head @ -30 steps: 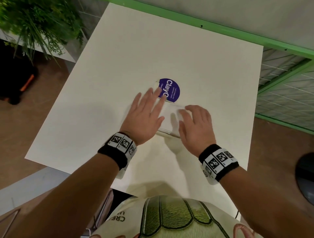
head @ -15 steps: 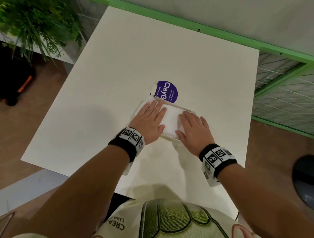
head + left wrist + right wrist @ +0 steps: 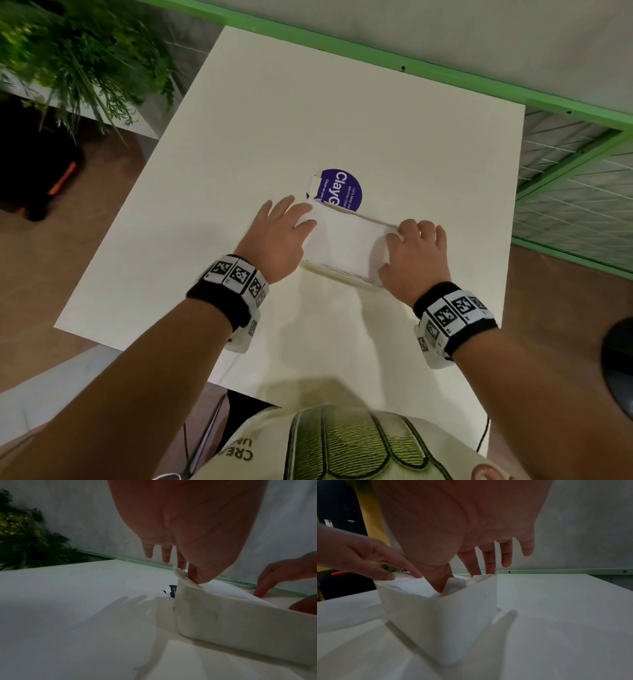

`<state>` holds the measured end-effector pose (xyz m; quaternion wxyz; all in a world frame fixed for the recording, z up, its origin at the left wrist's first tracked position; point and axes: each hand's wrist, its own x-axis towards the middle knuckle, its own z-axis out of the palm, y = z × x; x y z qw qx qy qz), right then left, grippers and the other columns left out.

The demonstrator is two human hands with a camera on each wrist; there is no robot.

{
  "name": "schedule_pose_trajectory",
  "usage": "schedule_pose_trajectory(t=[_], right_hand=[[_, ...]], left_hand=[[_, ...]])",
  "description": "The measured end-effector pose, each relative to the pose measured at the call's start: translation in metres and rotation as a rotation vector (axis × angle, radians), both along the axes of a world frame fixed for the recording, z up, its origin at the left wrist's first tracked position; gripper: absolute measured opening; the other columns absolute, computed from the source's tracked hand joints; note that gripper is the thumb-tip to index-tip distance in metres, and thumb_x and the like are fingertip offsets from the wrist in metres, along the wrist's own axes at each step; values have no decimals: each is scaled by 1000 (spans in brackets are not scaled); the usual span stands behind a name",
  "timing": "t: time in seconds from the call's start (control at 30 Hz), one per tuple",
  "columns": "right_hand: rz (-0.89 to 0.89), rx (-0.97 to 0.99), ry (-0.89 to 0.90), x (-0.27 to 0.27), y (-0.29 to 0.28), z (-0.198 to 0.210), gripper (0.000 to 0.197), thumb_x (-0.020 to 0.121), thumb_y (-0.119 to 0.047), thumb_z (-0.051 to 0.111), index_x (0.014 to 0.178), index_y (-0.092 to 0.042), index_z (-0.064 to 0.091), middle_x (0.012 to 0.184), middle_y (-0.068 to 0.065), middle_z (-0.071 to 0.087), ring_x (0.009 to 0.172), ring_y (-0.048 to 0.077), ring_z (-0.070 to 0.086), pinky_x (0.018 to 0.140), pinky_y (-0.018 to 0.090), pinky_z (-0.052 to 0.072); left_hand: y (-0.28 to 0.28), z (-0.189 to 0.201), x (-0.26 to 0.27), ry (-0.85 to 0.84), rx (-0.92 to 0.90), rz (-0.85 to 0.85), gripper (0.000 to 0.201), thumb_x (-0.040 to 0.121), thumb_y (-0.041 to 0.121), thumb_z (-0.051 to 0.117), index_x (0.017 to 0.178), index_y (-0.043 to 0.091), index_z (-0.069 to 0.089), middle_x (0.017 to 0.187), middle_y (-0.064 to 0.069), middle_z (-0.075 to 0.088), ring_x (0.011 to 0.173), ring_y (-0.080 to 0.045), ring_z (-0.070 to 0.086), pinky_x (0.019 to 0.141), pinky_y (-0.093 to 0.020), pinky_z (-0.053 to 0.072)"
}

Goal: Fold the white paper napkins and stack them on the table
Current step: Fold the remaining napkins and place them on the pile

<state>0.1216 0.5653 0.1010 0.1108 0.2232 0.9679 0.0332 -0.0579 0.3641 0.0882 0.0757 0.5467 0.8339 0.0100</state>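
A stack of white paper napkins (image 3: 346, 240) fills a white rectangular box (image 3: 337, 273) at the middle of the white table (image 3: 308, 120). My left hand (image 3: 306, 216) is at the box's far left corner. In the left wrist view that left hand (image 3: 190, 573) pinches a napkin corner (image 3: 179, 572) between thumb and forefinger above the box wall (image 3: 240, 622). My right hand (image 3: 390, 250) is at the box's right end. In the right wrist view the right hand (image 3: 457, 581) has its thumb dug into the napkins (image 3: 412, 586) and two fingers behind their raised edge.
A round purple sticker (image 3: 342, 188) lies on the table just beyond the box. A green plant (image 3: 78, 58) stands off the table's left side. A green rail (image 3: 445, 82) runs along the far edge. A dark round object (image 3: 620, 359) is on the floor at right.
Both hands have slid apart from the middle of the napkins to the two ends of the box, and their fingers have closed on the napkin edges.
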Motion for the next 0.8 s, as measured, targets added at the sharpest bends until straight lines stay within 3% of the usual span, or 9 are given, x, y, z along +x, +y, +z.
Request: schedule_pose_trajectory(t=[0.13, 0.3, 0.37, 0.43, 0.53, 0.67, 0.7, 0.8], right_hand=[[-52, 52, -59, -7, -4, 6, 36, 65, -23, 65, 97, -6, 67, 108, 21, 52, 105, 40, 44, 109, 63, 28], [-116, 61, -200, -6, -5, 16, 52, 75, -36, 54, 121, -13, 56, 122, 12, 47, 115, 37, 39, 114, 60, 20], [-131, 36, -235, -7, -4, 16, 56, 79, -38, 52, 130, -15, 51, 127, 11, 47, 119, 36, 39, 113, 60, 21], [-151, 8, -272, -9, -2, 16, 58, 82, -39, 52, 136, -17, 47, 130, 10, 47, 121, 34, 39, 113, 61, 22], [-172, -18, -324, -12, 2, 15, 62, 84, -40, 52, 142, -19, 41, 133, 9, 48, 125, 34, 39, 111, 60, 25], [-179, -39, -350, -15, 2, 17, 57, 85, -40, 52, 138, -20, 44, 131, 8, 51, 123, 33, 43, 108, 58, 29], [-180, -43, -353, -14, 2, 18, 55, 85, -38, 52, 137, -20, 45, 130, 7, 51, 121, 32, 43, 107, 56, 31], [-163, -13, -289, -11, -1, 22, 52, 82, -32, 54, 132, -17, 48, 123, 9, 51, 113, 32, 45, 100, 51, 36]], left_hand=[[10, 10, 2, 127, -74, -43, 46, 87, 14, 62, 133, 16, 58, 153, -4, 44, 143, -33, 34, 118, -57, 24], [21, 22, 3, 164, -163, 16, 50, 91, 19, 60, 140, 24, 49, 159, -9, 29, 147, -35, 23, 119, -59, 18], [24, 29, -1, 91, -266, 113, 53, 96, 30, 59, 146, 33, 42, 159, -10, 27, 148, -37, 19, 120, -60, 15], [28, 33, -6, -40, -364, 199, 56, 98, 40, 56, 149, 44, 33, 148, -3, 44, 140, -32, 34, 117, -55, 21], [32, 33, -13, -267, -368, 276, 58, 99, 36, 54, 150, 50, 30, 124, 8, 63, 119, -23, 57, 103, -42, 40], [27, 28, -9, -443, -269, 350, 60, 98, 30, 59, 150, 47, 34, 100, 7, 62, 98, -21, 60, 91, -38, 53], [24, 25, -9, -507, -233, 366, 60, 98, 29, 60, 150, 46, 36, 100, 6, 62, 96, -20, 60, 92, -37, 52], [12, 15, -7, -597, -35, 367, 57, 96, 25, 64, 148, 39, 45, 131, -2, 56, 116, -19, 56, 103, -34, 45]])
